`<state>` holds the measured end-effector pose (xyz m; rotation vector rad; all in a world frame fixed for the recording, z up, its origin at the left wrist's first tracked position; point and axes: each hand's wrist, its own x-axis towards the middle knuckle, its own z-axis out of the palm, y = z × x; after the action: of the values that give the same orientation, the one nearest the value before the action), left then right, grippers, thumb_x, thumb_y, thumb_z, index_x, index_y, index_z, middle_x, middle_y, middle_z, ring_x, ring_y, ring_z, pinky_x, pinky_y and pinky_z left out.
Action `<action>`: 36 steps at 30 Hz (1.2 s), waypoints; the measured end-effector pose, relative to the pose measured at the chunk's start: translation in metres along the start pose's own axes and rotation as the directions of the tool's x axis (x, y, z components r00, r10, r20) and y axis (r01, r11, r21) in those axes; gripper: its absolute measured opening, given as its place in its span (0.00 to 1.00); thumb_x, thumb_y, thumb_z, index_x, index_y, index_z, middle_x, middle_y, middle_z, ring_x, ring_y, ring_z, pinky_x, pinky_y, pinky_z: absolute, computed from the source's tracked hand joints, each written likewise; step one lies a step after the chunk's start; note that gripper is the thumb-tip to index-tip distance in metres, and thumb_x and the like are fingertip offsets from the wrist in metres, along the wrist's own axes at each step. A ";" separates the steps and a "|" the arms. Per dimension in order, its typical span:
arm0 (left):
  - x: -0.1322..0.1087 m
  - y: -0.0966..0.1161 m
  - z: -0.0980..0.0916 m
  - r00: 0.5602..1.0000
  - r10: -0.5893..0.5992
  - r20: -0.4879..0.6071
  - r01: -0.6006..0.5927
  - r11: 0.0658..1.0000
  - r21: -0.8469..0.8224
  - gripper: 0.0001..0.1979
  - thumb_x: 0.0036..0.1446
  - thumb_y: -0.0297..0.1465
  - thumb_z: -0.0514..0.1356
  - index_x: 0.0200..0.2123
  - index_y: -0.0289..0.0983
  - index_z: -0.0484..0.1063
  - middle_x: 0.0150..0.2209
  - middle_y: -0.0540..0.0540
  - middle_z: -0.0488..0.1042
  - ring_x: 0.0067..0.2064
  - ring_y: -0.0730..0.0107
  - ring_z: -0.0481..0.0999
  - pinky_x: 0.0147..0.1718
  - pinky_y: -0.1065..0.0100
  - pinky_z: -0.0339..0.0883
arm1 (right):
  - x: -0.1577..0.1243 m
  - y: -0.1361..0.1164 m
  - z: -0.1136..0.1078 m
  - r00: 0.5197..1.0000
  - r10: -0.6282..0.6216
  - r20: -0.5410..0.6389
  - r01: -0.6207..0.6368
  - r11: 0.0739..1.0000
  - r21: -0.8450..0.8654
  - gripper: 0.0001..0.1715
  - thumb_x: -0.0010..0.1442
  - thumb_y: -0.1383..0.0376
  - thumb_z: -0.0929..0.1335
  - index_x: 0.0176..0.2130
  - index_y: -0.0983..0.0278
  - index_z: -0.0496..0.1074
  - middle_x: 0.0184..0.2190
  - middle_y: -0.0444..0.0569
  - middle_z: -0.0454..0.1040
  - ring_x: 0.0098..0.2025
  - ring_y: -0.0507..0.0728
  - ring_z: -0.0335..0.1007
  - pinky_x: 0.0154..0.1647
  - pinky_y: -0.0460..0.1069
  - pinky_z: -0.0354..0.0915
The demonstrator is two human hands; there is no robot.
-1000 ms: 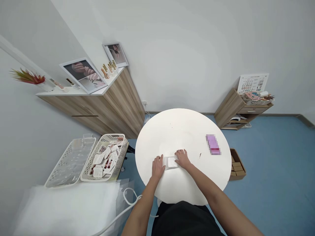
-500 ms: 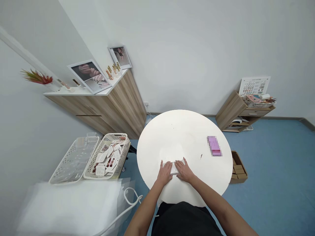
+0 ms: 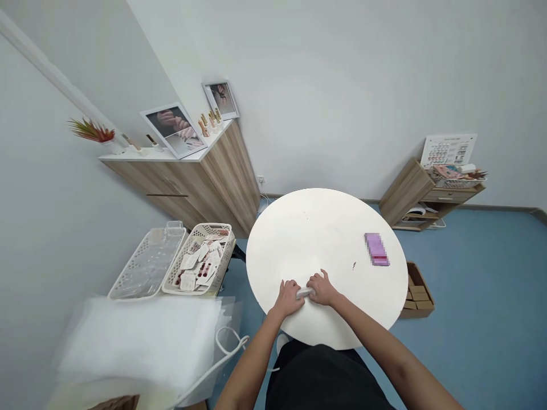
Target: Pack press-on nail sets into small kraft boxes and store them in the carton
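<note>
Near the front edge of the round white table (image 3: 294,228), a small white wrapped packet (image 3: 305,292) is held between both hands, one at each end. My left hand (image 3: 290,298) has its fingers curled round the packet's left end. At the right end, my right hand (image 3: 322,289) grips it in the same way. What lies inside the wrapping is hidden. Off to the right on the tabletop is a blurred purple rectangular thing (image 3: 376,249).
White sheets (image 3: 145,336) are stacked at lower left, with a white cable (image 3: 226,356) beside them. Behind stand a basket of cards (image 3: 199,262) and one with clear plastic (image 3: 149,262). A cardboard box (image 3: 419,293) is on the floor right of the table.
My hands have gone from lying flat on the white wrapping to gripping the packet's ends. The packet now looks narrower, and the flat white sheet beyond it no longer shows. The view has shifted slightly.
</note>
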<state>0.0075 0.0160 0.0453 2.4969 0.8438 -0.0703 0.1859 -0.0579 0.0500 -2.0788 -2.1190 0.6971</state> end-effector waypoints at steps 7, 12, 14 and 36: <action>-0.006 -0.003 0.006 0.964 -0.001 -0.266 0.057 0.978 0.202 0.34 0.54 0.27 0.53 0.66 0.37 0.52 0.64 0.36 0.60 0.66 0.50 0.55 0.64 0.39 0.39 | 0.029 0.008 -0.008 0.994 0.112 0.010 -0.112 0.992 0.054 0.17 0.61 0.64 0.64 0.50 0.58 0.70 0.49 0.52 0.73 0.55 0.62 0.62 0.63 0.67 0.40; -0.007 0.001 0.022 0.980 0.116 -0.161 -0.063 0.952 0.301 0.37 0.56 0.29 0.51 0.68 0.36 0.44 0.70 0.37 0.47 0.71 0.50 0.40 0.64 0.37 0.30 | 0.048 0.007 -0.003 0.990 0.133 -0.054 -0.133 0.991 -0.008 0.21 0.61 0.66 0.63 0.53 0.57 0.69 0.54 0.54 0.69 0.57 0.64 0.60 0.62 0.66 0.43; -0.007 0.001 0.031 0.990 0.088 -0.108 -0.053 0.954 0.294 0.37 0.56 0.30 0.52 0.69 0.36 0.44 0.70 0.36 0.48 0.70 0.49 0.41 0.64 0.35 0.30 | 0.048 0.008 0.005 0.985 0.140 -0.104 -0.144 0.989 -0.026 0.23 0.60 0.67 0.63 0.55 0.57 0.67 0.55 0.55 0.68 0.58 0.64 0.58 0.63 0.65 0.44; 0.002 -0.009 0.014 0.987 0.030 0.156 -0.066 0.970 0.235 0.36 0.55 0.33 0.53 0.67 0.36 0.51 0.69 0.34 0.48 0.69 0.44 0.49 0.62 0.32 0.27 | 0.036 0.002 0.058 0.639 0.709 -0.298 -0.494 0.676 0.547 0.15 0.54 0.66 0.59 0.38 0.63 0.71 0.37 0.53 0.76 0.38 0.59 0.73 0.38 0.50 0.67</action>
<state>0.0059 0.0162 0.0284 2.6935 0.7492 -0.3611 0.1635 -0.0383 -0.0114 -2.3673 -0.8512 0.5165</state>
